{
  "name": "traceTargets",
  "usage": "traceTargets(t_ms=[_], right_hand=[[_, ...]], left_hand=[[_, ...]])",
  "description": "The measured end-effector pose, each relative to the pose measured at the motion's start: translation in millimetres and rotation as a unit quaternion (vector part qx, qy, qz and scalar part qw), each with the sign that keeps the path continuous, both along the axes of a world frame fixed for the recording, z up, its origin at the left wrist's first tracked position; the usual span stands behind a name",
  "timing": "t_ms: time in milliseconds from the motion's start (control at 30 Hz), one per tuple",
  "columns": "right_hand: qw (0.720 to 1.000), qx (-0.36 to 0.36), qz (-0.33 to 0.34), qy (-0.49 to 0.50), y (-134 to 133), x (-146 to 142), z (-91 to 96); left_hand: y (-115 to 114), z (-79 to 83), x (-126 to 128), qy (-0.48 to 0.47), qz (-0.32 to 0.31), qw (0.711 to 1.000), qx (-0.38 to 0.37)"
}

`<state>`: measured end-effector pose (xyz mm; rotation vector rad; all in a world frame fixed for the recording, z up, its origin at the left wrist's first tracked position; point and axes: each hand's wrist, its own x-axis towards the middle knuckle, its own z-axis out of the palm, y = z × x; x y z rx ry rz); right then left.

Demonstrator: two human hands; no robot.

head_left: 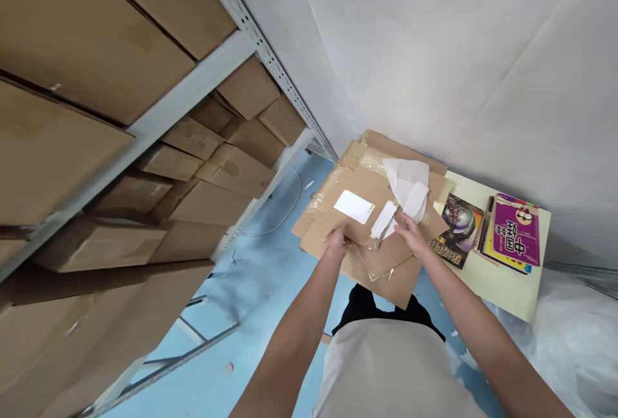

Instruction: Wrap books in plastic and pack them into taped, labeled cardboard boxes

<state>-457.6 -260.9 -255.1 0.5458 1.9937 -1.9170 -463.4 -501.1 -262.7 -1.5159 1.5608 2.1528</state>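
A flattened cardboard sheet [364,180] with a white label [354,207] and clear tape along its edges lies on a stack of cardboard in front of me. My left hand [337,237] is closed on the near left edge of the sheet. To the right, my right hand [410,234] rests with fingers stretched and apart, against a torn white strip [384,219] and the cardboard under it. A crumpled sheet of thin white wrapping [409,183] lies just beyond this hand. Torn, taped cardboard flaps [381,257] hang between my hands.
The stack covers part of a pale yellow table [516,289]. On its right side are a dark illustrated book [458,228] and a pile of books with a purple cover [516,228]. Metal shelving full of cardboard boxes [232,167] stands left. Clear plastic [574,341] lies lower right.
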Motion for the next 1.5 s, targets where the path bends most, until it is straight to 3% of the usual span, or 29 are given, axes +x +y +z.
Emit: traceTargets(t_ms=[100,167,233,467,667,900,1067,1167,1300,1500], right_hand=[[0.984,0.165,-0.065,0.012,7,-8,3.8],[0.948,0.299,-0.100,0.041,11,-11,8.3],[0.922,0.367,-0.110,0.053,14,-15,10.8],[0.939,0.307,-0.149,0.036,8,-20,4.4],[0.947,0.242,-0.194,0.081,-8,12,16.2],[0.924,0.240,-0.278,0.104,-15,64,32.7],[0.886,0.275,-0.362,0.094,-8,107,51.2],[0.852,0.321,-0.403,0.096,-8,148,62.3],[0.805,0.354,-0.470,0.074,-9,210,70.2],[0.728,0.358,-0.584,0.011,-7,309,74.2]], left_hand=[[-3,-3.5,-3,-0.038,0.000,0.999,-0.010],[-4,-2.9,-3,-0.052,-0.002,0.999,-0.010],[-5,-0.6,-2,-0.055,-0.005,0.998,-0.004],[-12,14.5,2,-0.029,-0.029,0.998,0.040],[-19,26.1,0,0.012,-0.063,0.996,0.061],[-17,32.3,0,0.111,-0.121,0.985,0.045],[-17,50.8,-19,0.186,-0.227,0.956,0.028],[3,69.8,-28,0.223,-0.290,0.928,0.075],[50,94.5,-25,0.243,-0.390,0.883,0.099],[127,120.6,0,0.322,-0.549,0.769,0.067]])
